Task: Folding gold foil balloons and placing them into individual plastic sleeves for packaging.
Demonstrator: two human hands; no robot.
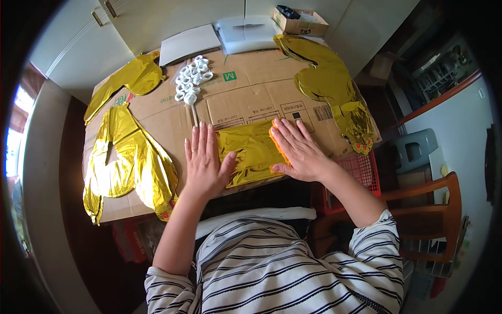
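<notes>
The gold foil piece (251, 149) lies flat on the cardboard (240, 97), at the middle of its near edge. The left hand (205, 166) is beside the foil's left end, fingers straight and close together, gripping nothing, with the thumb reaching onto the foil. The right hand (300, 149) lies with its fingers stretched out over an orange cloth (277, 148) at the foil's right end; whether it pinches the cloth underneath, I cannot tell. The step in hand seems to be smoothing the foil. The next move, I judge, calls for steady holding on the left and even, light pressure through the cloth, because thin foil may crease.
</notes>
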